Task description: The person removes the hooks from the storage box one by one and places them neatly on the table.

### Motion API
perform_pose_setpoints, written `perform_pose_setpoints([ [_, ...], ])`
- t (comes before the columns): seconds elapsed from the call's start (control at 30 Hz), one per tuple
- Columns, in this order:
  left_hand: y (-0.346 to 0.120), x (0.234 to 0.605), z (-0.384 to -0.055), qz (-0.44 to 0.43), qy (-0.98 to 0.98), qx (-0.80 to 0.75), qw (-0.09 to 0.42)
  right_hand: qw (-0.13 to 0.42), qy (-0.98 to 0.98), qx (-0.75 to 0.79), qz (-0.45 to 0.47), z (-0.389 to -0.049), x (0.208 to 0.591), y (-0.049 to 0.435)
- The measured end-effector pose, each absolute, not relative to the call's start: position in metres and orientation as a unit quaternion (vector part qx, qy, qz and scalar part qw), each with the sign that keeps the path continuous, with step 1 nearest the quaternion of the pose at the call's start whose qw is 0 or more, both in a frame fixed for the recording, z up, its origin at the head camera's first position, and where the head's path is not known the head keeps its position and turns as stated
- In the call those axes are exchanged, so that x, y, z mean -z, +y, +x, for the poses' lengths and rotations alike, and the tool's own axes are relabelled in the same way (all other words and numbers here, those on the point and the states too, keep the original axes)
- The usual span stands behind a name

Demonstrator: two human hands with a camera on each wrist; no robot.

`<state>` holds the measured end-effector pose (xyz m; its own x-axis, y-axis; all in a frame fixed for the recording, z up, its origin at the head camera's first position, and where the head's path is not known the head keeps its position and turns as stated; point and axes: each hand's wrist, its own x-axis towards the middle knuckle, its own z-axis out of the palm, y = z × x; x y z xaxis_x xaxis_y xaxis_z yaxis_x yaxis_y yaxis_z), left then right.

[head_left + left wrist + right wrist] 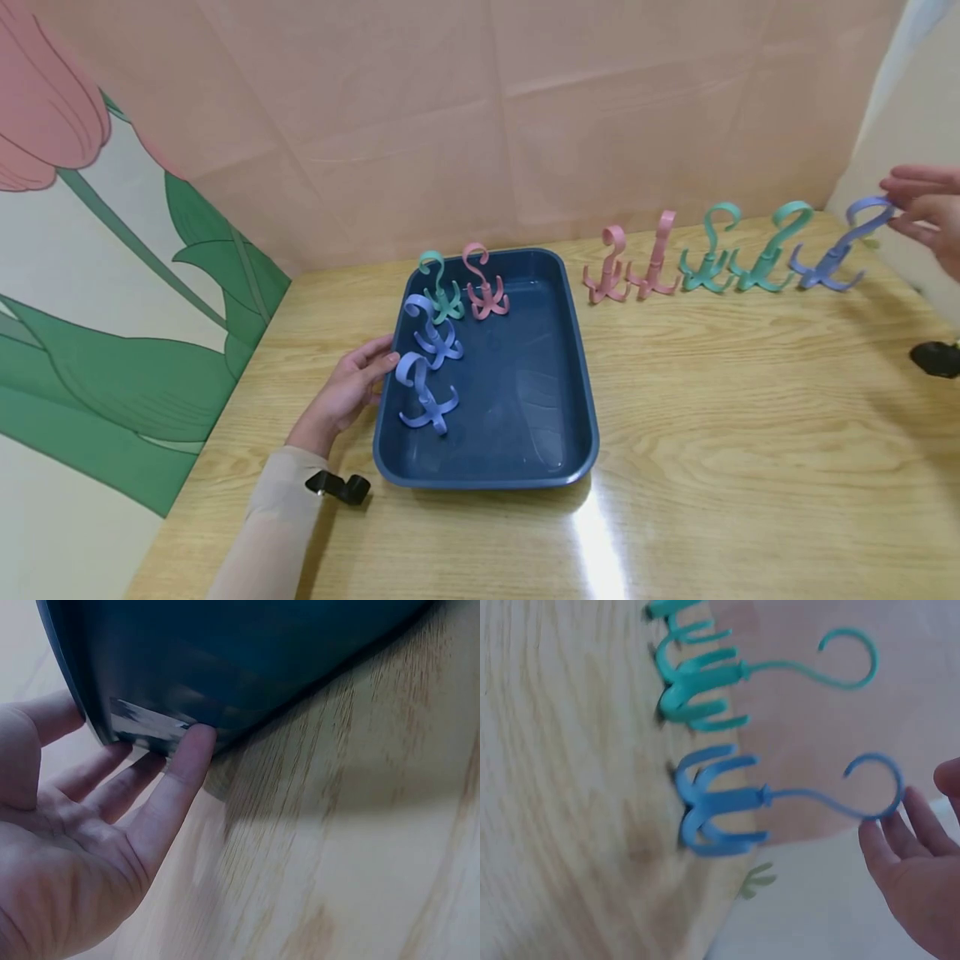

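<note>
My left hand [351, 387] grips the left side of a dark blue tray [517, 375], thumb at the rim; in the left wrist view its fingers lie against the outer wall. Far right, my right hand [933, 212] reaches to the curved top of a blue-violet swivel hook [831, 260] standing on its prongs. The right wrist view has the fingertips right at the curve of that hook [731, 799], with the thumb held apart. Inside the tray, along its left and back, stand two blue-violet hooks [427, 404], a green hook [447, 307] and a pink hook [489, 298].
Left of the right hand's hook, two green hooks [763, 268] and two pink hooks [606, 279] stand in a row on the wooden table [720, 417]. A pinkish cloth [450, 125] hangs behind. A wall with painted flowers [135, 333] borders the left.
</note>
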<state>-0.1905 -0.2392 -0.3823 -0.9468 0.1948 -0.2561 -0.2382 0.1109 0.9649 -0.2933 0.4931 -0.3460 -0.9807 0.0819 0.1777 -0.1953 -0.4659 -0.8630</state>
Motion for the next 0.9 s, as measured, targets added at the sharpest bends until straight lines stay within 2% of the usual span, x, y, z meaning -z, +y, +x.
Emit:
perform_pose_setpoints([
  [0.1, -0.240, 0.383, -0.191, -0.018, 0.726, -0.668, 0.162, 0.122, -0.565, -0.815, -0.025, -0.286, 0.322, 0.471],
  [0.2, -0.240, 0.384, -0.191, -0.016, 0.726, -0.668, 0.164, 0.156, -0.598, -0.783, -0.067, -0.279, 0.306, 0.454],
  [0.53, -0.240, 0.384, -0.190, -0.024, 0.727, -0.666, 0.165, 0.187, -0.621, -0.755, -0.095, -0.263, 0.276, 0.413],
  [0.67, -0.241, 0.384, -0.190, -0.025, 0.726, -0.667, 0.166, 0.180, -0.599, -0.779, -0.040, -0.260, 0.269, 0.397],
  [0.9, -0.240, 0.383, -0.190, -0.025, 0.729, -0.663, 0.166, 0.110, -0.618, -0.778, 0.016, -0.247, 0.258, 0.356],
])
